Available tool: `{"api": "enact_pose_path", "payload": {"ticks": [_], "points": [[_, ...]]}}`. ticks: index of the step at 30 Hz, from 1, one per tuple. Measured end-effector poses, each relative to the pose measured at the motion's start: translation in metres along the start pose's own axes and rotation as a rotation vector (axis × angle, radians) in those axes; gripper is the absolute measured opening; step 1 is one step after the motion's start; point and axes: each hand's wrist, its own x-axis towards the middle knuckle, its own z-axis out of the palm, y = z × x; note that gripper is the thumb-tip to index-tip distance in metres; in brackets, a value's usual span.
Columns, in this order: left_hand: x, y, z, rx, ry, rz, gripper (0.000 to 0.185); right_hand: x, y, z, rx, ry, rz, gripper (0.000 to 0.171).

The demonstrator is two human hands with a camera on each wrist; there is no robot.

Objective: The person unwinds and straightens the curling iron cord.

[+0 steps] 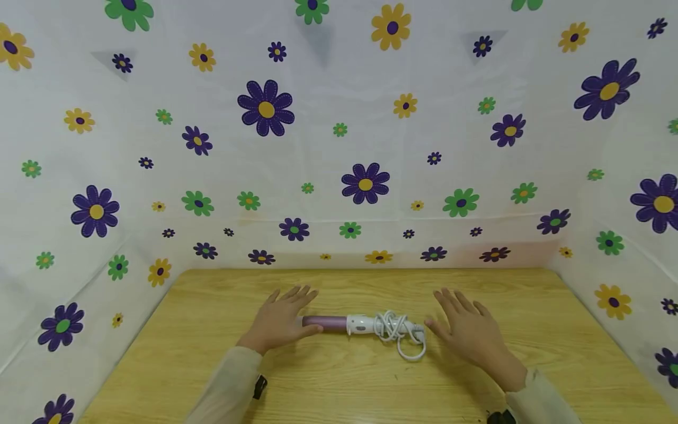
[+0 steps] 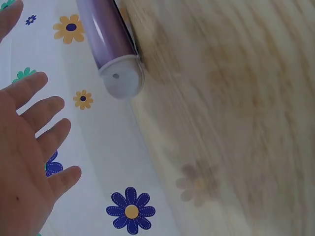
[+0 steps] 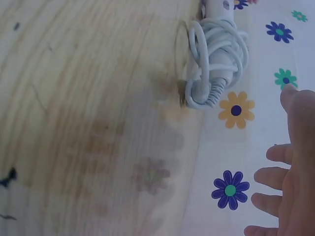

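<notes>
Left hand is held flat, palm down, fingers spread and straight, nothing gripped; the same splay is seen in the left wrist view. It is placed at the purple barrel end of the curling iron, with the barrel tip just beside or under the fingers; contact cannot be confirmed. Right hand is likewise spread flat, fingers relaxed, nothing pinched, at 3 o'clock of the iron, thumb close to the wound white cord; touching or not cannot be told. In the right wrist view the fingers are seen apart from the cord bundle.

The iron is laid lengthwise left to right on the wooden table, between the two hands, near table centre. Its barrel points to 9 o'clock, its white handle to 3 o'clock. The cord is wrapped around the handle end, likely to keep it tidy, with one loop left trailing toward 6 o'clock.

The table is surrounded by a white flower-print backdrop at 9, 12 and 3 o'clock.
</notes>
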Motion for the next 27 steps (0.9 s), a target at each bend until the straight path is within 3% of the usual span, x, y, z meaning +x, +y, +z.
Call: {"api": "enact_pose_path", "payload": {"ticks": [3, 8, 13, 19, 27], "points": [[0.004, 0.001, 0.005, -0.017, 0.005, 0.026, 0.081, -0.003, -0.003, 0.002, 0.003, 0.001, -0.012, 0.07], [0.009, 0.0, 0.015, -0.139, -0.011, 0.037, 0.081, -0.007, -0.006, 0.007, 0.005, 0.009, -0.042, 0.067], [0.013, 0.002, 0.02, -0.329, -0.037, 0.008, 0.077, -0.01, -0.009, 0.014, 0.021, 0.005, -0.048, 0.063], [0.019, 0.0, 0.028, -0.533, -0.109, -0.069, 0.073, -0.009, -0.012, 0.018, 0.053, -0.059, -0.023, 0.058], [0.024, 0.0, 0.033, -0.721, -0.204, -0.097, 0.065, -0.01, -0.013, 0.02, 0.249, -0.161, 0.016, 0.047]]}}
